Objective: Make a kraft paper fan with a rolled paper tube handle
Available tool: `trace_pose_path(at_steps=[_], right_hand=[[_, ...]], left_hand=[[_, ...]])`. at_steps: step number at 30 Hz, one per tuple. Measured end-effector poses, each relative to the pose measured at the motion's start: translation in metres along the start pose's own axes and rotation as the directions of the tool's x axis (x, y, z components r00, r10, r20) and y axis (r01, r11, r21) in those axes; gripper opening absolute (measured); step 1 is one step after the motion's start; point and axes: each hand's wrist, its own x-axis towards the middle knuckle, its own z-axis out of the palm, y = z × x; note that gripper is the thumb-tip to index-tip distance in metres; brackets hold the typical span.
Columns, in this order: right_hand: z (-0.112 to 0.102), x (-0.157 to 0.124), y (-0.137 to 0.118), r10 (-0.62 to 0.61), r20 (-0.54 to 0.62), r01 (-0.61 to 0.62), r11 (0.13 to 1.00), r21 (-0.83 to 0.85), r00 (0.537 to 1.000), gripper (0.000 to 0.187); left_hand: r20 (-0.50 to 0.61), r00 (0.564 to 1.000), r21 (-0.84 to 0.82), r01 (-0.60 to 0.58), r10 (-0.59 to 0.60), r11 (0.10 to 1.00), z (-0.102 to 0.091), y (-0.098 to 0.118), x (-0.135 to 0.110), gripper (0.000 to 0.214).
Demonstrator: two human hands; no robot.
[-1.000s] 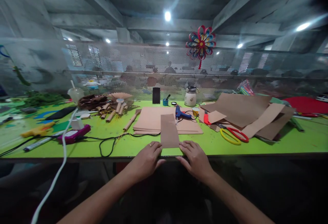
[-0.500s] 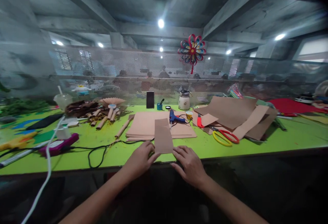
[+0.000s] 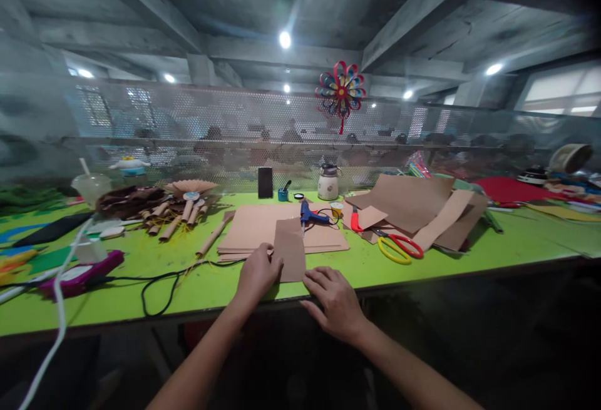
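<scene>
A narrow brown paper strip (image 3: pixel 290 253) lies upright in front of me, its far end overlapping a stack of light brown paper sheets (image 3: pixel 248 225). My left hand (image 3: pixel 259 272) rests along the strip's left edge, fingers bent and thumb apart, touching the paper. At the lower right corner, my right hand (image 3: pixel 333 300) lies with its fingers stretched and slightly spread, fingertips against the edge. A blue glue gun (image 3: pixel 310 213) sits on the stack just beyond the strip, nozzle pointing toward me.
Scissors with red and yellow handles (image 3: pixel 399 248) lie to the right, before large brown paper pieces (image 3: pixel 413 200). Leftward are rolled paper tubes (image 3: pixel 171 225), a black cable (image 3: pixel 159 278) and a purple power strip (image 3: pixel 84 275). A jug (image 3: pixel 327 183) and phone (image 3: pixel 265 183) stand behind.
My left hand has moved up along the strip's left edge, away from the table's front. My right hand stays at the lower right corner. The view has turned slightly right.
</scene>
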Motion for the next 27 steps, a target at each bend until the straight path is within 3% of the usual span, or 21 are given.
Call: trace_pose_path(at_steps=[5,10,14,17,19,21,24,25,27], right_hand=[[-0.002,0.001,0.000,0.009,0.011,-0.009,1.000,0.015,1.000,0.040],[-0.005,0.002,-0.003,0.021,0.015,-0.022,0.998,0.053,1.000,0.042],[-0.003,0.001,0.000,0.041,-0.050,-0.033,0.988,0.153,0.998,0.039],[-0.002,0.004,0.006,0.173,-0.156,-0.101,0.917,0.386,0.972,0.033],[-0.006,0.008,0.011,0.340,-0.107,-0.203,0.755,0.623,0.934,0.032],[-0.015,0.012,0.012,0.436,0.085,-0.309,0.475,0.824,0.896,0.039],[-0.030,0.015,0.003,0.317,0.339,-0.373,0.053,0.926,0.886,0.045],[-0.034,0.015,-0.002,0.275,0.363,-0.368,-0.034,0.929,0.890,0.046],[-0.038,0.013,-0.015,0.244,0.368,-0.349,-0.120,0.929,0.897,0.051]], left_hand=[[-0.028,0.991,-0.398,0.111,-0.133,0.911,0.017,0.003,0.008,0.049],[-0.053,0.994,-0.590,0.045,-0.095,0.806,0.023,0.006,0.005,0.074],[-0.005,0.996,-0.780,0.050,-0.087,0.623,0.015,0.012,0.002,0.081],[0.065,0.994,-0.877,0.097,-0.086,0.471,0.003,0.020,-0.007,0.089],[0.127,0.990,-0.908,0.138,-0.054,0.396,-0.009,0.026,-0.018,0.096],[0.168,0.986,-0.922,0.161,-0.009,0.351,-0.022,0.030,-0.033,0.098],[0.214,0.977,-0.928,0.199,0.012,0.314,-0.038,0.033,-0.055,0.096],[0.229,0.974,-0.926,0.215,0.007,0.309,-0.041,0.033,-0.061,0.097],[0.254,0.967,-0.921,0.245,-0.012,0.302,-0.044,0.033,-0.070,0.098]])
